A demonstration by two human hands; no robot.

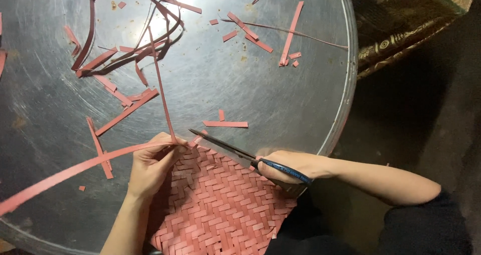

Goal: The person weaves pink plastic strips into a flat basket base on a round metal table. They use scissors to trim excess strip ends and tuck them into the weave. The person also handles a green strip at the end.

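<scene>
A pink woven mat (220, 205) of interlaced strips lies at the near edge of a round metal table (240, 84). My left hand (150, 167) presses on the mat's upper left corner and pinches loose pink strips; one long strip (65, 172) runs out to the left, another thin strip (161, 92) stands upward. My right hand (288, 167) holds dark scissors with a blue handle (235, 152). The blades are slightly apart and point left toward the mat's top corner, close to my left fingers.
Cut pink strip pieces (225, 124) lie scattered over the metal table, with a tangle of long dark-red strips (125, 49) at the upper left. The table's rim (348, 84) curves down the right side. Beyond it is dark floor and a patterned fabric (401, 29).
</scene>
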